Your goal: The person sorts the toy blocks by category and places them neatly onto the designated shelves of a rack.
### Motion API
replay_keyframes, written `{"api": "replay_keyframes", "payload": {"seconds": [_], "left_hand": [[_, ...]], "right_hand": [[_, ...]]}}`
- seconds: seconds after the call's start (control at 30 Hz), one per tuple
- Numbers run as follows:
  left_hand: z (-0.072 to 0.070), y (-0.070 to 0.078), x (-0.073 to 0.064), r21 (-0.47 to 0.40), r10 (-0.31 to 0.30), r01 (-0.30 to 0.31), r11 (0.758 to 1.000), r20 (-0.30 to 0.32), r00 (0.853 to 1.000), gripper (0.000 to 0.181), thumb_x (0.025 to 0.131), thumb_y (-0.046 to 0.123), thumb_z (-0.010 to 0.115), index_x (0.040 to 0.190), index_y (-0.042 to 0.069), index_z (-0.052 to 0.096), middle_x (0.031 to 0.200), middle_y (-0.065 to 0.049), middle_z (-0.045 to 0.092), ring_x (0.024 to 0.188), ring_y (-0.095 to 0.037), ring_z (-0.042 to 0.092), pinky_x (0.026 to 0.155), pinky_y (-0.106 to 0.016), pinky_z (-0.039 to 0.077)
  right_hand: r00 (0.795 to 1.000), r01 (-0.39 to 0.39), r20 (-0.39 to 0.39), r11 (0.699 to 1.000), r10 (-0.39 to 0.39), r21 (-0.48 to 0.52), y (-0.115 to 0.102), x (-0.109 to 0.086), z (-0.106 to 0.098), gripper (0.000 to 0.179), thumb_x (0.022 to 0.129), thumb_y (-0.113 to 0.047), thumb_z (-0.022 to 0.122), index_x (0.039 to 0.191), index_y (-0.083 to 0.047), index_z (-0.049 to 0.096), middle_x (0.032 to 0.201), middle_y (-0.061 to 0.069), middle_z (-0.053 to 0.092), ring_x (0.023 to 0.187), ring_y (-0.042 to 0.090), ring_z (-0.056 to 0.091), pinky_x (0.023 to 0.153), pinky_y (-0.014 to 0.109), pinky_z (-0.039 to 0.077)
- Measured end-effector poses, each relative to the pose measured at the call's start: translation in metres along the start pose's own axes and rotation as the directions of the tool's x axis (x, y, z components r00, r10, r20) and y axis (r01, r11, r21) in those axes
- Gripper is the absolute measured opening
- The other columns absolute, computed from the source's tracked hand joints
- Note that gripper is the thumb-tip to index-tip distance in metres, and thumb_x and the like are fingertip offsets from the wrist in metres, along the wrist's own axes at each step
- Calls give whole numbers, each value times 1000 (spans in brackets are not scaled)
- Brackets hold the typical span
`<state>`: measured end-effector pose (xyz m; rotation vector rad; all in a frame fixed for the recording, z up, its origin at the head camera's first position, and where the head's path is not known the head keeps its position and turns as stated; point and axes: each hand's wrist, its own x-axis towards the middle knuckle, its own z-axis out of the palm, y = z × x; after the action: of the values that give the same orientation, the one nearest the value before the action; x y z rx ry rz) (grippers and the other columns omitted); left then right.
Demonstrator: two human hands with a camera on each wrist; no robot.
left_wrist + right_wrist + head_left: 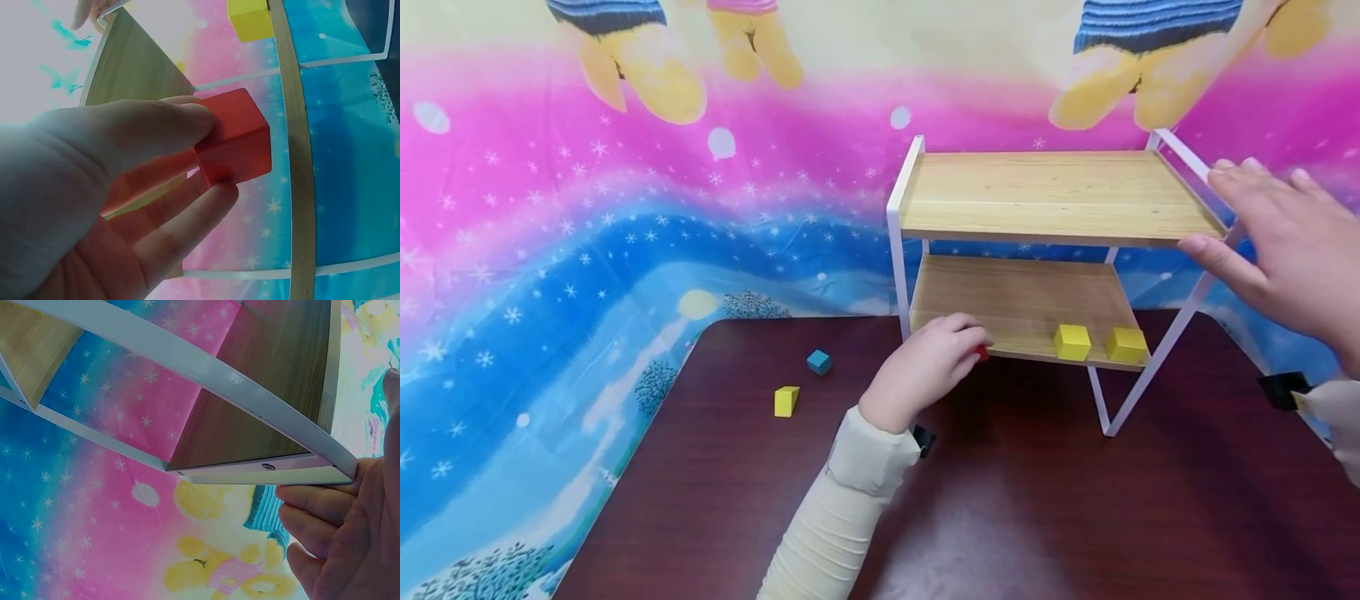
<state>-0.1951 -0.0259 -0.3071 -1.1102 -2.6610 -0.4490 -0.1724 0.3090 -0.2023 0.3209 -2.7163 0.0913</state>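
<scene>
My left hand point(925, 362) pinches a red block point(236, 137) between thumb and fingertips. In the head view this hand is at the front edge of the lower shelf point(1000, 292), left of two yellow cubes point(1072, 342) that sit on that shelf. Most of the red block is hidden there by the fingers. My right hand point(1292, 242), its fingers extended and thumb apart, rests against the top right corner of the white-framed shelf unit point(898, 250). In the right wrist view the fingers point(319, 505) lie along the white frame's corner.
To the left on the dark table point(737, 492) lie a blue block point(819, 362) and a yellow block point(786, 402) with a slanted side. The upper wooden shelf point(1060, 192) is above the lower one. Behind the table hangs a colourful printed cloth point(587, 250).
</scene>
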Motion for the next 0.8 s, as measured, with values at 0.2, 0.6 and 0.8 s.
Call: {"api": "replay_keyframes", "payload": {"seconds": [0.2,0.6,0.8], "left_hand": [[2,1,6,-46,9,-10,999,-12,1000,30,94,22,74,123,16,72,124,-3,64,111,-14,62,101,-21,48],[9,1,16,-6,38,-39,999,-44,998,29,96,16,71,125,14,71,125,-4,65,114,-17,62,104,-23,46],[14,3,20,29,66,-64,998,-69,995,29,97,17,70,126,15,70,129,-4,64,117,-17,61,107,-23,44]], "right_hand": [[1000,-3,7,1000,3,-2,0,0,0,86,105,-58,33,157,8,15,160,34,15,153,41,2,123,46,-8],[1000,-8,4,1000,8,11,-1,1,1,85,105,-57,34,157,8,16,160,34,15,153,41,3,124,46,-8],[1000,0,-13,1000,0,10,0,0,2,86,105,-58,33,157,9,16,160,34,16,153,41,4,124,46,-7]]}}
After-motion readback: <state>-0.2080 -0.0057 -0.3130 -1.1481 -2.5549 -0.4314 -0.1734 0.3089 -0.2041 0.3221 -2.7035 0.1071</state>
